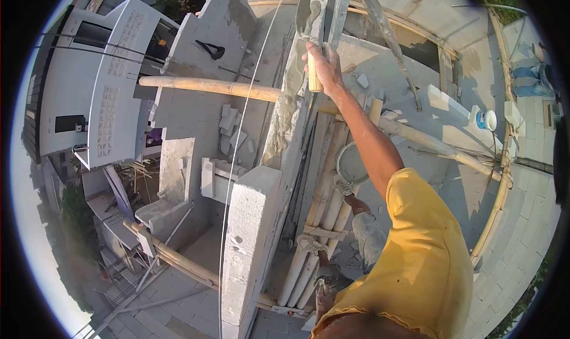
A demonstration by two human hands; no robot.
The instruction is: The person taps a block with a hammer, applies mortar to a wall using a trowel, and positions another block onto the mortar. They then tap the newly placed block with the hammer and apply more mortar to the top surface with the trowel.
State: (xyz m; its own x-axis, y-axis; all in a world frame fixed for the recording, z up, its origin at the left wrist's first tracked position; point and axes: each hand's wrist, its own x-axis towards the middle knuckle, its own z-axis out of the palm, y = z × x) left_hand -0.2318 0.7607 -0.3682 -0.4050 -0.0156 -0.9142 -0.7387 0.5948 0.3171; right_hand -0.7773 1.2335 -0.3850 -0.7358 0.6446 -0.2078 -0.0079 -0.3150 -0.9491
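My right hand (324,68) is wrapped around the wooden handle of a trowel (303,11). Its blade lies along the top of a narrow block wall (254,187), over wet grey mortar (285,110). The mortar runs in an uneven strip from the trowel down to a raised pale block (255,177) at the near part of the wall. Low in the view, close to my body, my left hand (323,298) is closed around something dark that I cannot make out. A taut white string (243,110) runs along the wall's left side.
Bamboo poles form a scaffold (323,220) beneath my feet, beside the wall. A round bucket (352,162) of grey material stands there. Another bamboo pole (214,87) meets the wall from the left. A white tub (485,120) and another person's legs (531,80) are at right.
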